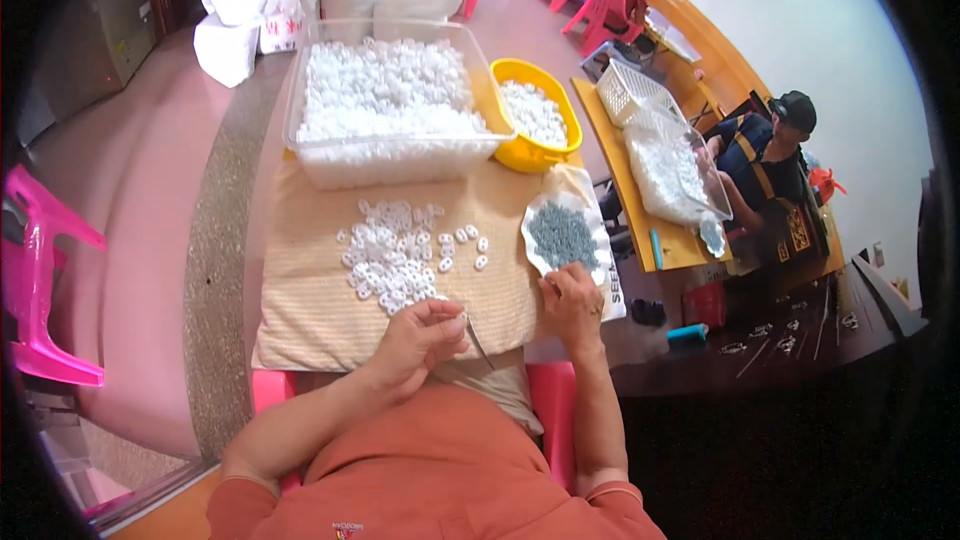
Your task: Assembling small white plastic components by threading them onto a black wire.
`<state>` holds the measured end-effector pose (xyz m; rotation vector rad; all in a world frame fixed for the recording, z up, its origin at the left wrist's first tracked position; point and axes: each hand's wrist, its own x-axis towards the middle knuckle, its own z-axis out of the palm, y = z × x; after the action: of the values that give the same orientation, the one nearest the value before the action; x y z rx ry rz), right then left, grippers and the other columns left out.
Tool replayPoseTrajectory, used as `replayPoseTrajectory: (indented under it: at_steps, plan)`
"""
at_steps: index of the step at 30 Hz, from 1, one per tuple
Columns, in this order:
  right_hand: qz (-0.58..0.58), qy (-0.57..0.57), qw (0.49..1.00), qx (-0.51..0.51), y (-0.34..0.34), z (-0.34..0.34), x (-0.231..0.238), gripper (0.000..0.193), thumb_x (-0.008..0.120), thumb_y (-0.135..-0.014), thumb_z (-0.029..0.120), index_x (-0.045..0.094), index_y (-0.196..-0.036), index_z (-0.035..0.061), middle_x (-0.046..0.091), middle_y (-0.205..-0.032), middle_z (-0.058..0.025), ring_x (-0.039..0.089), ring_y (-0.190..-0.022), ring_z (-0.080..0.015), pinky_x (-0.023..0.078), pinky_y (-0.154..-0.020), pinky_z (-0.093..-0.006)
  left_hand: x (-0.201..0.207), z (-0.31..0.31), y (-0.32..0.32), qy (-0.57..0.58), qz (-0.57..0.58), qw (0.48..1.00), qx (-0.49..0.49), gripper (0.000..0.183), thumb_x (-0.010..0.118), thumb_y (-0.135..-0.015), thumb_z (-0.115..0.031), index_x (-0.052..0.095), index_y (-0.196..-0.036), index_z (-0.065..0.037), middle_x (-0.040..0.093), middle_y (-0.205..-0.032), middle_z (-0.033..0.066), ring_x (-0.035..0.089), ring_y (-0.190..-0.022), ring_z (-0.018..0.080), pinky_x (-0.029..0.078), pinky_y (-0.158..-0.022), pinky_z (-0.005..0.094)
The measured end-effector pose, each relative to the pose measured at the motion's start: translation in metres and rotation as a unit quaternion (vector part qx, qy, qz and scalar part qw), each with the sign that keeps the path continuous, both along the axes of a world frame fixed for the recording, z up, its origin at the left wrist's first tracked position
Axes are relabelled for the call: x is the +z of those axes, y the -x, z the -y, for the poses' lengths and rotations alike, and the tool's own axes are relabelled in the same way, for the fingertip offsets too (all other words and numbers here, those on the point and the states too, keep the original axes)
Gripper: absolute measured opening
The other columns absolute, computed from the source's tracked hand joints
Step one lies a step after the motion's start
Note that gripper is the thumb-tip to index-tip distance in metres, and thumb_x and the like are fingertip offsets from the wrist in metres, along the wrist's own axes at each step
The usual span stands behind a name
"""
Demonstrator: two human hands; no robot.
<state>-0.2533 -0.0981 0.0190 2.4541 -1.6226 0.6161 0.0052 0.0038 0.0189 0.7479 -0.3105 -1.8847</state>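
Observation:
My left hand (422, 342) is above the near edge of the cloth-covered table, thumb and fingertips pinched together. From the pinch a thin dark rod (481, 343) slants down toward my lap. Just beyond this hand lies a loose pile of small white oval pieces with two holes (385, 255). My right hand (574, 302) reaches to the near rim of a white shallow dish (536, 258) full of small grey parts (563, 234). Its fingers are bent and drawn together; whatever is between them is hidden.
A large clear bin (390, 155) heaped with white pieces stands at the table's far side, beside a yellow basin (553, 157) of the same. To the right, a person (765, 155) sits at another table (672, 252). A pink chair (40, 285) stands at left.

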Motion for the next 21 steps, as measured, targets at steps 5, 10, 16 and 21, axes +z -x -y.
replayPoseTrajectory:
  at_steps: [5,10,16,21]
  plan:
    - [0.040,0.010,0.999,0.016,-0.007,-0.004,0.002,0.008,0.067,-0.081,0.011,0.064,-0.081,0.0037,0.061,-0.084,-0.0126,0.061,-0.079,-0.0331,0.048,-0.068,-0.0422,0.001,-0.003,-0.001,0.001,0.007,1.000,0.000,0.015,0.066,-0.088,-0.005,0.059,-0.102,-0.005,0.062,-0.087,0.0025,0.063,-0.077,0.0121,0.058,-0.072,0.0294]
    - [0.006,-0.019,1.000,-0.006,-0.001,-0.003,0.004,0.007,0.064,-0.083,0.010,0.061,-0.081,0.0036,0.060,-0.084,-0.0130,0.061,-0.079,-0.0338,0.048,-0.068,-0.0432,0.002,-0.003,0.001,0.005,0.015,1.000,0.000,0.019,0.068,-0.086,-0.006,0.059,-0.103,-0.005,0.062,-0.088,0.0032,0.062,-0.077,0.0137,0.056,-0.072,0.0291]
    - [0.047,-0.034,0.998,-0.008,-0.002,-0.004,0.012,0.005,0.062,-0.083,0.008,0.061,-0.082,0.0028,0.060,-0.083,-0.0146,0.061,-0.076,-0.0350,0.048,-0.066,-0.0429,0.000,-0.003,0.001,0.015,0.006,1.000,-0.001,0.014,0.065,-0.089,-0.005,0.060,-0.101,-0.006,0.061,-0.087,0.0023,0.062,-0.078,0.0127,0.057,-0.072,0.0294]
    - [0.112,0.008,0.993,0.034,0.004,0.001,0.010,0.007,0.063,-0.085,0.008,0.060,-0.083,0.0016,0.058,-0.077,-0.0122,0.059,-0.066,-0.0269,0.047,-0.060,-0.0367,-0.002,-0.005,0.004,0.034,0.028,0.999,-0.009,0.016,0.063,-0.091,-0.007,0.061,-0.106,-0.003,0.063,-0.087,0.0037,0.063,-0.079,0.0138,0.058,-0.075,0.0300]
